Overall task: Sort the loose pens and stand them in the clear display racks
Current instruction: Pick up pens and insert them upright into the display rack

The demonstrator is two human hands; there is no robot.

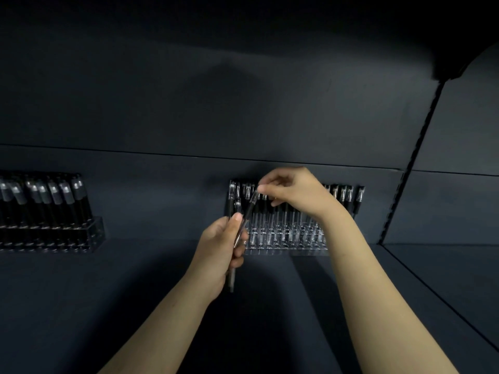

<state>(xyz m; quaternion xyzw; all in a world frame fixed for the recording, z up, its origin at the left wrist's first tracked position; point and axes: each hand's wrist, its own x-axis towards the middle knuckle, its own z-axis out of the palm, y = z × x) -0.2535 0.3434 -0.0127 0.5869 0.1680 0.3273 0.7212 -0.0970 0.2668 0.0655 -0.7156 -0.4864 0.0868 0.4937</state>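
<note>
My left hand [224,245] grips a small bundle of loose pens [232,276] upright, just in front of the left end of a clear display rack [286,240]. My right hand [293,191] pinches the top end of one tilted pen [247,214] that still leans out of that bundle. The rack stands against the back wall of a dark shelf. Several black pens with clear caps [347,195] stand in its back rows, and its front holes show no pens. My right hand hides the middle of the back row.
A second clear rack [89,233], filled with black pens, stands at the far left of the same shelf. A slotted upright [413,155] and a side panel close off the shelf on the right. Another shelf overhangs above.
</note>
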